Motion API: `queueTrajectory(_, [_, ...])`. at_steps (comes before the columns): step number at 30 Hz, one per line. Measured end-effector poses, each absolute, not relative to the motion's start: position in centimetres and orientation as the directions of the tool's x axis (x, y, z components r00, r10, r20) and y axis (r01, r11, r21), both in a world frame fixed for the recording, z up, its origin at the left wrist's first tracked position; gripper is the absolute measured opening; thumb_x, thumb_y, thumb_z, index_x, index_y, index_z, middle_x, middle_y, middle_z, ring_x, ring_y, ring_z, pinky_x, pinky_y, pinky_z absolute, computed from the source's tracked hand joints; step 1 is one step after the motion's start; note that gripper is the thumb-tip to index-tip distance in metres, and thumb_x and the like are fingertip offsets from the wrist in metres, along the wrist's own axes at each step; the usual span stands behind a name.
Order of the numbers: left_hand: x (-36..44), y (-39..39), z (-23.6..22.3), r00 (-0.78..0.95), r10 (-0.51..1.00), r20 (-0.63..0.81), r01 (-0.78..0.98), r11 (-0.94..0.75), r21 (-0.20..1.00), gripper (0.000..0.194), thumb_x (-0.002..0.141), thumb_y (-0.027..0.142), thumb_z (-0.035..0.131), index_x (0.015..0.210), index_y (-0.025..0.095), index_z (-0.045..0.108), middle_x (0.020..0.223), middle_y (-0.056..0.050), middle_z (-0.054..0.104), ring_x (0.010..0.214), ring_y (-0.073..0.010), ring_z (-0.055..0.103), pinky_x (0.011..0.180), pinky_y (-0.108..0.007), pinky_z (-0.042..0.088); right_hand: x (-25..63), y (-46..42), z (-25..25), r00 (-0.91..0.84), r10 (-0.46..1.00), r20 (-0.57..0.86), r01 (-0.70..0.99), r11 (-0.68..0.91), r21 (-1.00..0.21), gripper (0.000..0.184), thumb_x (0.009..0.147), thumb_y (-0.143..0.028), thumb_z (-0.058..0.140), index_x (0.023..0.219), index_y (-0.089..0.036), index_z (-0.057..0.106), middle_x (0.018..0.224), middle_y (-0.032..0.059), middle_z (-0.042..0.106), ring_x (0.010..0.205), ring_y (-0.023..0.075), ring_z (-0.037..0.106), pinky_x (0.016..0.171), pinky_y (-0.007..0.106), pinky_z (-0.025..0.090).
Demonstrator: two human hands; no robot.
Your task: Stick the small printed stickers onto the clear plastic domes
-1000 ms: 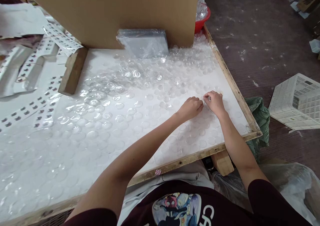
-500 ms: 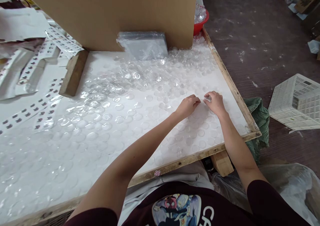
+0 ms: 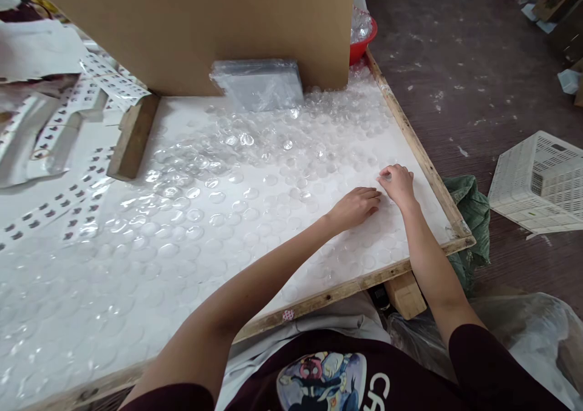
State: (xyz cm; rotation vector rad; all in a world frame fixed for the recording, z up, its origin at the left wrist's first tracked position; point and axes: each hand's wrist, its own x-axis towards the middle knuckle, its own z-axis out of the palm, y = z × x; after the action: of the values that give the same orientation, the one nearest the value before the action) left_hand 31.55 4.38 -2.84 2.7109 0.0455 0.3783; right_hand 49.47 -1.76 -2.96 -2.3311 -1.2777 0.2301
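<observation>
Many round, clear plastic discs (image 3: 217, 219) cover a white, wood-framed tabletop (image 3: 355, 156). My left hand (image 3: 357, 209) is palm down over the discs near the right end, fingers bent together and pointing right. What lies under its fingertips is hidden. Just beyond and to the right, my right hand (image 3: 398, 184) has thumb and forefinger pinched, with what looks like a small clear disc between them. The two hands are close together but apart.
A large cardboard sheet (image 3: 191, 28) stands at the back, with a plastic-wrapped stack (image 3: 262, 86) before it. A red basin (image 3: 359, 50) holds clear pieces. Sticker strips (image 3: 79, 195) and a wooden block (image 3: 133, 138) lie left. A white crate (image 3: 519, 180) sits on the floor.
My left hand has moved right and slightly nearer to me, its fingers now lower over the discs. My right hand has shifted a little to the right, its thumb and forefinger closer together.
</observation>
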Motion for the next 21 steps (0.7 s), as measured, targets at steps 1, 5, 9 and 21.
queueTrajectory(1, [31.6, 4.2, -2.9, 0.965, 0.079, 0.248, -0.026, -0.919, 0.393, 0.025, 0.101, 0.018, 0.049, 0.114, 0.017, 0.070, 0.136, -0.013, 0.068, 0.131, -0.0260, 0.061, 0.111, -0.046, 0.048, 49.5, -1.8, -2.9, 0.563, 0.823, 0.073, 0.745, -0.467, -0.476, 0.008, 0.086, -0.025, 0.064, 0.090, -0.020, 0.069, 0.105, 0.0111, 0.070, 0.106, 0.0314, 0.058, 0.096, 0.047, 0.036])
queueTrajectory(5, [30.4, 3.8, -2.8, 0.965, 0.104, 0.241, -0.006, -0.910, 0.415, 0.030, 0.104, 0.025, 0.047, 0.126, 0.015, 0.066, 0.144, -0.014, 0.063, 0.140, -0.0244, 0.054, 0.120, -0.045, 0.042, 49.4, -2.0, -2.6, 0.557, 0.819, 0.137, 0.746, -0.422, -0.515, 0.011, 0.089, -0.024, 0.059, 0.095, -0.020, 0.068, 0.106, 0.0107, 0.069, 0.103, 0.0291, 0.059, 0.096, 0.045, 0.037])
queueTrajectory(9, [26.4, 2.9, -1.8, 0.962, 0.167, 0.214, 0.053, -0.888, 0.457, 0.035, 0.105, 0.028, 0.048, 0.134, 0.015, 0.061, 0.148, -0.014, 0.059, 0.144, -0.0242, 0.049, 0.122, -0.046, 0.039, 49.0, -2.1, -2.7, 0.500, 0.850, 0.162, 0.773, -0.355, -0.525, 0.014, 0.088, -0.022, 0.061, 0.101, -0.021, 0.066, 0.112, 0.0104, 0.068, 0.103, 0.0275, 0.060, 0.096, 0.043, 0.038])
queueTrajectory(21, [13.3, 0.6, -0.5, 0.855, 0.516, 0.051, 0.388, -0.702, 0.597, 0.035, 0.104, 0.038, 0.046, 0.131, 0.027, 0.066, 0.142, -0.007, 0.065, 0.132, -0.0243, 0.061, 0.110, -0.047, 0.054, 49.6, -1.6, -3.7, 0.457, 0.870, 0.185, 0.812, -0.324, -0.486, 0.014, 0.090, -0.021, 0.052, 0.091, -0.019, 0.066, 0.105, 0.0117, 0.069, 0.090, 0.0244, 0.063, 0.095, 0.043, 0.038])
